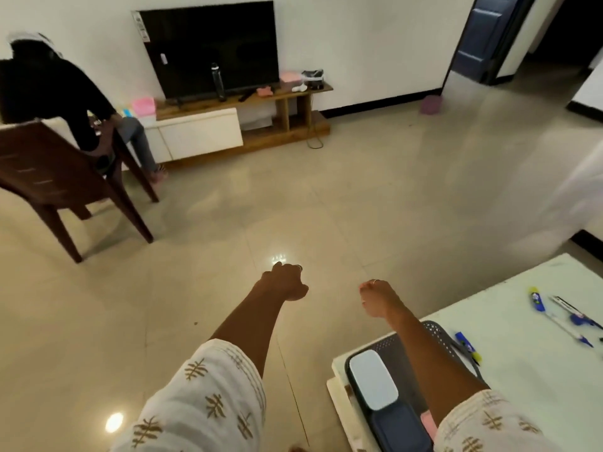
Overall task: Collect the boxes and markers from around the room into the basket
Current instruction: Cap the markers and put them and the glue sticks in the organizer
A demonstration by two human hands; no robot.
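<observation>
Fingers of both the left hand (287, 283) and right hand (378, 298) curl loosely, holding nothing. Blue-and-yellow markers (536, 300) lie on the white table (522, 386) beside the dark perforated plastic basket (396, 349); gather those nearest first.

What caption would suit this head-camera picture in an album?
Both empty hands, left hand and right hand, reach out beside the basket, markers waiting on the table.
</observation>
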